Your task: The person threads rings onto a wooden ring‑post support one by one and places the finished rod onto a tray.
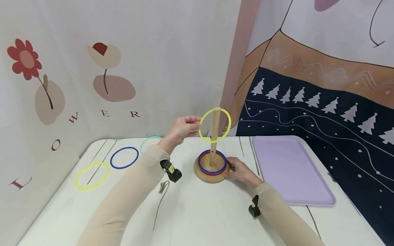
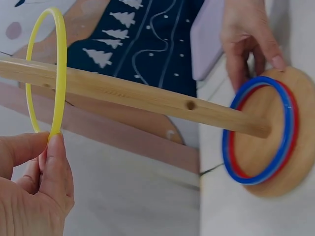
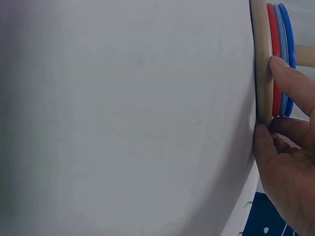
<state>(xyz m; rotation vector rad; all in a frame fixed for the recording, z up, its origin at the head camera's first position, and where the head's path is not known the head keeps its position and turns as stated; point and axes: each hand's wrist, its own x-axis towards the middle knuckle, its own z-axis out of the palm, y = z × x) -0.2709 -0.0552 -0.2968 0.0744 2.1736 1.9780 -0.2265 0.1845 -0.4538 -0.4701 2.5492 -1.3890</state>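
Note:
My left hand (image 1: 181, 129) pinches a thin yellow ring (image 2: 61, 69) at its edge between thumb and fingers. The ring is held tilted up around the top part of a wooden peg (image 1: 216, 124), which passes through it in the left wrist view. Low on the peg, a red ring (image 3: 272, 29), a light blue ring (image 3: 281, 29) and a dark blue ring (image 3: 289, 29) lie stacked on the round wooden base (image 1: 209, 178). My right hand (image 1: 241, 171) grips the base's right edge, thumb on its upper face and fingers curled at its side.
On the table's left lie another yellow ring (image 1: 107, 171), a blue ring (image 1: 137, 157) and a mint ring (image 1: 150, 137), partly behind the left arm. A lilac tray (image 1: 289, 171) sits to the right. A green plant-like print (image 1: 163, 188) marks the cloth.

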